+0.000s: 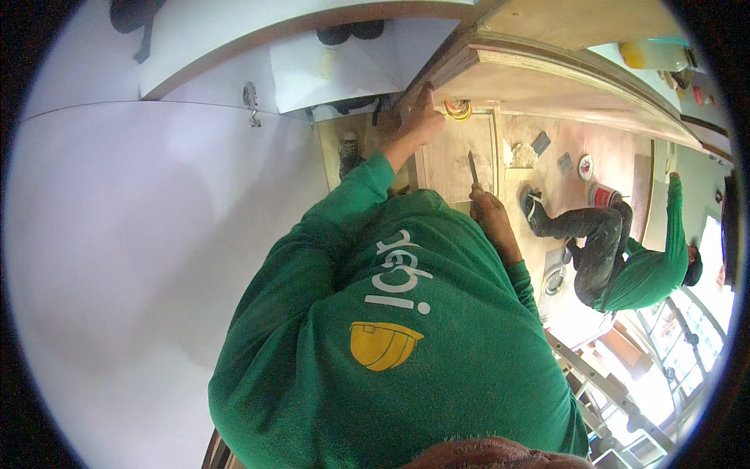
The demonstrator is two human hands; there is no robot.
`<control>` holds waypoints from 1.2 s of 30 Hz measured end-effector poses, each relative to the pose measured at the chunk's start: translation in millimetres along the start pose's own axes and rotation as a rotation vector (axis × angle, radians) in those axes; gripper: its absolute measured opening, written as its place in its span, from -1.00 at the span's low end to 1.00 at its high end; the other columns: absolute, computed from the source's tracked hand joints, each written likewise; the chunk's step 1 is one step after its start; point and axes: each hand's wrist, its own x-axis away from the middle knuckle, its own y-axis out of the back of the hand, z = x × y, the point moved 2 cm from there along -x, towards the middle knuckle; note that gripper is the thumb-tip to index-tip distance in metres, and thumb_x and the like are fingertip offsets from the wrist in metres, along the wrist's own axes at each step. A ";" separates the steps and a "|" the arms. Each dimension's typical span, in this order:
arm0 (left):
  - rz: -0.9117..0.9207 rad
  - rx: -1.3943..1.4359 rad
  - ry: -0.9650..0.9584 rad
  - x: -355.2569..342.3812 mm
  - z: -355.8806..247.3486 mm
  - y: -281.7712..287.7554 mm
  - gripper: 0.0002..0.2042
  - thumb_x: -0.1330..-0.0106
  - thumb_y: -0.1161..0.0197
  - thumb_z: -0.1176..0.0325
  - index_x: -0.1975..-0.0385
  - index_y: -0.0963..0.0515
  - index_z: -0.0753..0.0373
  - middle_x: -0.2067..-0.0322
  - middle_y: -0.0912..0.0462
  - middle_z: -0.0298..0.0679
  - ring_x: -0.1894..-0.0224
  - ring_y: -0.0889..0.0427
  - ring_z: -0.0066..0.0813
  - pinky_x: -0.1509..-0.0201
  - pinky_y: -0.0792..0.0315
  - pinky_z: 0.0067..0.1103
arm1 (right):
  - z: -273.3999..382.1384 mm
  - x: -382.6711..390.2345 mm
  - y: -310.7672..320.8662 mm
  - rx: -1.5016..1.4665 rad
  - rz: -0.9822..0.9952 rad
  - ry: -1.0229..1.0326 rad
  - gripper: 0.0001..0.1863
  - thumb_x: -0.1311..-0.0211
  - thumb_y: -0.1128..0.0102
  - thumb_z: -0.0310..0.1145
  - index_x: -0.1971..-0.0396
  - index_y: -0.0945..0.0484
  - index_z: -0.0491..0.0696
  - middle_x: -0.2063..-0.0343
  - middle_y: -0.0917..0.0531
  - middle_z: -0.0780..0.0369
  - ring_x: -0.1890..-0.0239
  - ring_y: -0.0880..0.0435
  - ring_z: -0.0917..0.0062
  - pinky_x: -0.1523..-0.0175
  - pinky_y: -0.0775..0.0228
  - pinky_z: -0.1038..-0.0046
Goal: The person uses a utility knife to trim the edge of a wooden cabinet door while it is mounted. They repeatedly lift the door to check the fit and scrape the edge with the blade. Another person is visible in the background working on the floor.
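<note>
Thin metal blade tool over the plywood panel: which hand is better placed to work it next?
Right, probably. The right hand already grips the thin metal blade tool, tip over the pale plywood panel. The left hand is pressed against the wooden board edge above.

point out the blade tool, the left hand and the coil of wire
blade tool (473, 167), head view, mid-blade
left hand (423, 119), head view, back of hand
wire coil (458, 109), head view, on the loops

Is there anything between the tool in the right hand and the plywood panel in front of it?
Nothing visible. The right hand holds a thin tool with its blade over the plywood panel. The left hand rests at the panel's upper left edge, aside from the blade.
</note>
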 end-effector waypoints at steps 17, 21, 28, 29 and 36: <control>0.274 0.669 -0.050 86.0 -68.7 45.2 -0.46 -0.58 -0.01 0.03 -0.27 -0.34 0.42 -0.19 -0.51 0.13 -0.28 -0.50 -0.04 -0.47 -0.29 -0.30 | 144.8 100.4 -59.9 -0.154 -0.103 0.150 -0.56 -0.58 -0.04 -0.10 -0.23 -0.47 -0.08 0.50 -0.52 0.37 0.70 -0.32 0.75 0.63 -0.08 0.67; 0.826 1.294 0.252 110.5 -88.9 39.6 -0.44 -0.60 0.15 -0.19 -0.18 -0.46 0.20 -0.03 -0.66 -0.18 -0.08 -0.63 -0.31 -0.26 -0.47 -0.34 | 168.5 105.1 -81.3 -0.171 -0.069 0.160 -0.52 -0.56 -0.03 -0.11 -0.25 -0.46 -0.15 0.45 -0.53 0.32 0.68 -0.38 0.72 0.61 -0.13 0.70; 0.660 1.564 0.460 104.8 -92.6 50.6 -0.63 -0.61 0.09 -0.08 0.06 -0.48 0.09 0.13 -0.68 -0.29 -0.09 -0.65 -0.20 -0.18 -0.53 -0.22 | 193.6 85.1 -109.3 -0.218 -0.002 0.110 -0.63 -0.59 0.03 -0.16 -0.17 -0.47 -0.09 0.44 -0.48 0.35 0.64 -0.37 0.67 0.56 -0.16 0.61; 0.644 1.572 0.494 101.3 -90.8 52.1 -0.63 -0.61 0.09 -0.08 0.08 -0.48 0.09 0.16 -0.67 -0.29 -0.09 -0.66 -0.19 -0.18 -0.53 -0.21 | 194.9 80.8 -111.8 -0.242 -0.013 0.088 -0.62 -0.59 0.02 -0.16 -0.18 -0.46 -0.08 0.45 -0.48 0.36 0.64 -0.37 0.67 0.56 -0.16 0.60; 0.558 1.502 0.622 74.2 -109.7 65.6 -0.60 -0.65 0.22 -0.08 0.22 -0.37 0.12 0.27 -0.62 -0.20 0.12 -0.72 -0.20 0.20 -0.65 -0.31 | 216.9 62.0 -131.7 -0.248 -0.171 0.100 -0.65 -0.59 0.06 -0.19 -0.10 -0.49 -0.12 0.50 -0.48 0.36 0.70 -0.29 0.74 0.66 0.00 0.63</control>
